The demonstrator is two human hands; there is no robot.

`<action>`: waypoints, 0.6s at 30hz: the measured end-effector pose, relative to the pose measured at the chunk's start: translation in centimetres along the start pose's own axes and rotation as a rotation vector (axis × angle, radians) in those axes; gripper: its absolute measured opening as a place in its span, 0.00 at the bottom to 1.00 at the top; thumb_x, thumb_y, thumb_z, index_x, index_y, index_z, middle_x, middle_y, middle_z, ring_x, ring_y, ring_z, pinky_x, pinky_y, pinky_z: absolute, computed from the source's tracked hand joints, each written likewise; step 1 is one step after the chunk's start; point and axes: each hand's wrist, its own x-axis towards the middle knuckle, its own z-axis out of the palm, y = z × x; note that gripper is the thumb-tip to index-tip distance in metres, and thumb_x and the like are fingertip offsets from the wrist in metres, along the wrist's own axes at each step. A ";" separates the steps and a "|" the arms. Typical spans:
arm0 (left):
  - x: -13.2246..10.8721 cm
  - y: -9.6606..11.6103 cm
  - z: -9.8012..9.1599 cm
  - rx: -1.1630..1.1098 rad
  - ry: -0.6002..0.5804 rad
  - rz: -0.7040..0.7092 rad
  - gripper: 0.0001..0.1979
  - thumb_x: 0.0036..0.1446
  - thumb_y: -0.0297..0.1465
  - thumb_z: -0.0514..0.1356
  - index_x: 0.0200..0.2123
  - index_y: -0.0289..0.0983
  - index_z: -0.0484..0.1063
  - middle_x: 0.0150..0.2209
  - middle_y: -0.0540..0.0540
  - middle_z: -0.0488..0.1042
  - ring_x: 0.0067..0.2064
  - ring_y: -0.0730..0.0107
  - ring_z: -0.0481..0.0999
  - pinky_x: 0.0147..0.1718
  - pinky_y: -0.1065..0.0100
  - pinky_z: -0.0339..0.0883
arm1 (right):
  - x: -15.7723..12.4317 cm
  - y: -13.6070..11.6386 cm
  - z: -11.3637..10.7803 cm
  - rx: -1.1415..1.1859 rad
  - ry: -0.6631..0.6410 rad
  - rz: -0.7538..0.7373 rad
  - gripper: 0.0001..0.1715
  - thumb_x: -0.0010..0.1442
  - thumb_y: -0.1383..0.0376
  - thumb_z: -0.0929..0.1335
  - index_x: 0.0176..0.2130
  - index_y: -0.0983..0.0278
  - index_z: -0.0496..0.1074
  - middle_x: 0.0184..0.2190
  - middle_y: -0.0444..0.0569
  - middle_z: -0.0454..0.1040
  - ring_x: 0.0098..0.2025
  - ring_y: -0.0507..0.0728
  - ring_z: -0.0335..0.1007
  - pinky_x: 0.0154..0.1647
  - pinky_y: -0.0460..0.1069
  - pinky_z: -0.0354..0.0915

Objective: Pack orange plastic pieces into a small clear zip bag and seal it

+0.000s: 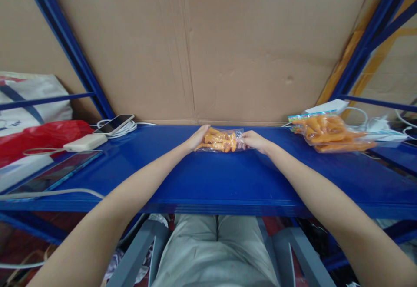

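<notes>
A clear plastic bag of orange pieces (221, 141) lies on the blue shelf top near its back edge, in the middle of the head view. My left hand (199, 137) grips the bag's left end, thumb on top and fingers partly hidden. At the other end, my right hand (256, 140) pinches the crinkled, partly printed plastic. What the orange pieces are is too small to make out. Both forearms reach in from the lower corners.
More bagged orange pieces (322, 131) are piled at the right, beside a white box (327, 107) and cables. To the left lie a phone (114, 124) on a coiled cable, a power bank (85, 143), a tablet (55, 172) and a red bag (45, 135). Cardboard (228, 52) walls the back.
</notes>
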 end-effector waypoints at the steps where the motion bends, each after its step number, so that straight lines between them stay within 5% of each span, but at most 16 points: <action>1: -0.1 0.1 0.0 -0.098 -0.007 -0.041 0.29 0.69 0.46 0.41 0.64 0.36 0.61 0.64 0.37 0.68 0.64 0.53 0.69 0.61 0.53 0.66 | 0.0 0.0 0.0 0.024 -0.008 0.000 0.15 0.54 0.75 0.66 0.18 0.66 0.69 0.14 0.45 0.69 0.17 0.46 0.59 0.17 0.41 0.51; 6: -0.5 0.8 0.3 -0.281 -0.015 -0.122 0.29 0.69 0.48 0.43 0.64 0.38 0.60 0.64 0.38 0.68 0.65 0.56 0.67 0.63 0.54 0.63 | 0.1 -0.1 -0.1 0.174 -0.065 0.058 0.18 0.52 0.66 0.73 0.18 0.65 0.65 0.12 0.44 0.64 0.15 0.44 0.50 0.13 0.41 0.45; 10: -0.5 0.9 0.7 -0.281 -0.017 -0.121 0.29 0.69 0.47 0.43 0.65 0.37 0.59 0.67 0.38 0.64 0.67 0.56 0.65 0.64 0.55 0.61 | 0.1 -0.5 -0.5 0.305 -0.082 0.131 0.18 0.52 0.69 0.72 0.19 0.64 0.62 0.11 0.39 0.58 0.13 0.43 0.42 0.12 0.42 0.39; 18: -0.1 0.4 0.2 -0.160 0.041 -0.050 0.26 0.69 0.43 0.44 0.62 0.37 0.63 0.67 0.39 0.64 0.68 0.59 0.63 0.65 0.59 0.59 | -0.4 -0.7 0.0 0.305 -0.162 0.212 0.12 0.51 0.74 0.68 0.20 0.65 0.65 0.12 0.43 0.66 0.14 0.44 0.53 0.15 0.40 0.50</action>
